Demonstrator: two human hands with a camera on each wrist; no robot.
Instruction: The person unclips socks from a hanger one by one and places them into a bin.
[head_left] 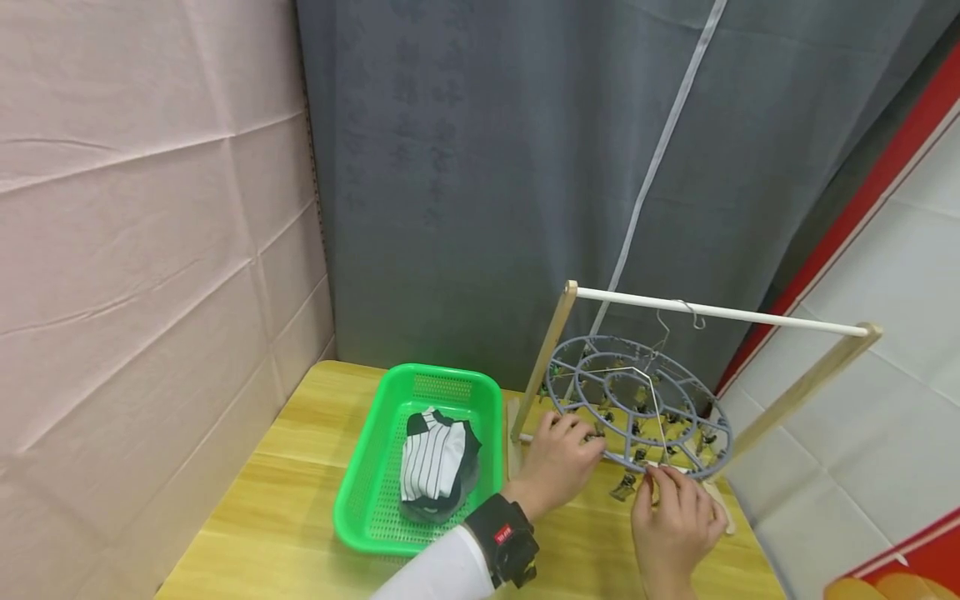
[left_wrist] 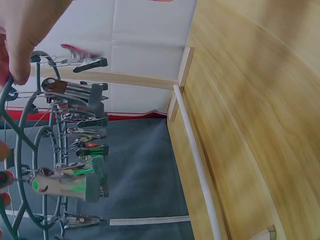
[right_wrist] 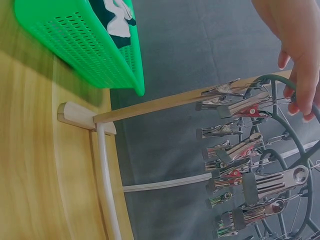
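A round grey sock hanger (head_left: 727, 432) with several metal clips (head_left: 623, 487) hangs by its wire hook from the white rod (head_left: 720, 312) of a wooden stand. My left hand (head_left: 562, 457) grips the near left part of its outer ring. Farther right on the same ring, the thumb and fingers of my right hand (head_left: 675, 512) pinch the rim. The right wrist view catches the left hand (right_wrist: 302, 60) with its fingertips over the ring. Clips (left_wrist: 65, 185) dangle below the ring in the left wrist view, the right hand's (left_wrist: 30, 30) thumb against the rim.
Left of the stand, a green plastic basket (head_left: 356, 475) holds a pile of folded white, black-striped and dark cloth pieces (head_left: 435, 462). Both stand on a wood-grain table (head_left: 262, 517). A grey curtain (head_left: 465, 208) hangs behind, with pale walls at either side.
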